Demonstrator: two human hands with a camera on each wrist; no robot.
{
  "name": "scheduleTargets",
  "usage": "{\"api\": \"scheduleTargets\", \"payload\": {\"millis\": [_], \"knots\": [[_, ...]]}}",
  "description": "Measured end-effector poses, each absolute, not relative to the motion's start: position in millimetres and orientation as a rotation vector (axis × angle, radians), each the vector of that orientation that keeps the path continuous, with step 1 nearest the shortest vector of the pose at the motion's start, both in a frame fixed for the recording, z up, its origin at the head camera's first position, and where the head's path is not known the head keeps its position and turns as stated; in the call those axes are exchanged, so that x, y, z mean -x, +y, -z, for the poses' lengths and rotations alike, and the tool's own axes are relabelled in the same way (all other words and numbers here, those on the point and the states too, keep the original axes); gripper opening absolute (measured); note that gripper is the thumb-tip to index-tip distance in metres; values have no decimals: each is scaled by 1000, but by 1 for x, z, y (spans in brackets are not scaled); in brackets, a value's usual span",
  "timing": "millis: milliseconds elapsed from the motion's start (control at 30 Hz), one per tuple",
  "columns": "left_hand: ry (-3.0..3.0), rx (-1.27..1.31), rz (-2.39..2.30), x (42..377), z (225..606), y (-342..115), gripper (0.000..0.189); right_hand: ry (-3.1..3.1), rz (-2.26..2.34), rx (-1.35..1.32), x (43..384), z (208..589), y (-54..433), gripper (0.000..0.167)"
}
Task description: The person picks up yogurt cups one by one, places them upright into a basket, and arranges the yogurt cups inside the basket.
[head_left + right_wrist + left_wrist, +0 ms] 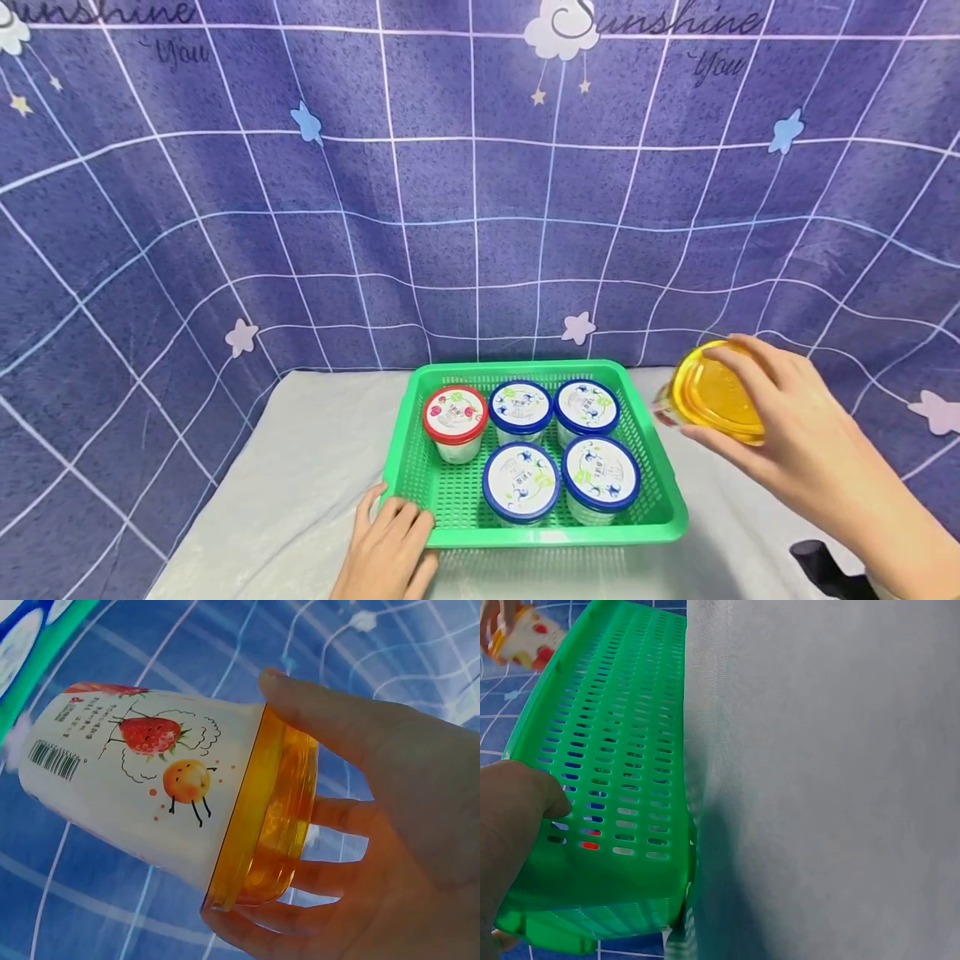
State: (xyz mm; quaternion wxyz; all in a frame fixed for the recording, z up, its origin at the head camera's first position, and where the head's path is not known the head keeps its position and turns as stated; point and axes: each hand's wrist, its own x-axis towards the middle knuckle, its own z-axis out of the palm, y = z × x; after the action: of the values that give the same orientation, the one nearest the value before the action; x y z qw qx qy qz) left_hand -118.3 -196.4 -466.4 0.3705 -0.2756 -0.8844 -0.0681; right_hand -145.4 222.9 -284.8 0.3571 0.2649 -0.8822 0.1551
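My right hand (806, 425) holds a yogurt cup by its clear yellow lid (716, 400), raised to the right of the green basket (555, 536). The cup (150, 772) lies tilted in the grasp, its white wall printed with a strawberry, an orange fruit figure and a barcode. Thumb and fingers wrap the lid's edge. At the basket's near left corner, my left hand (390, 550) grips the rim, the thumb (551, 796) pressed on the outer wall. Inside the basket stand a red-lidded cup (455, 414) and several blue-lidded cups (521, 482), all upright.
The basket sits on a table with a pale cloth (315, 433). A blue-purple grid-patterned curtain (480, 183) hangs behind and at the sides. Near the lower right, a black object (825, 567) shows close to the right forearm.
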Motion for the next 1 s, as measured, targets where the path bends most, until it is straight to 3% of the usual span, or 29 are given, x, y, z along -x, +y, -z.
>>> {"api": "scheduleTargets", "payload": {"millis": [467, 1000], "knots": [[-2275, 700, 170, 118, 468, -197, 8, -2300, -366, -1219, 172, 272, 108, 72], [-2248, 733, 157, 123, 469, -193, 10, -2361, -246, -1610, 212, 303, 12, 74]]}}
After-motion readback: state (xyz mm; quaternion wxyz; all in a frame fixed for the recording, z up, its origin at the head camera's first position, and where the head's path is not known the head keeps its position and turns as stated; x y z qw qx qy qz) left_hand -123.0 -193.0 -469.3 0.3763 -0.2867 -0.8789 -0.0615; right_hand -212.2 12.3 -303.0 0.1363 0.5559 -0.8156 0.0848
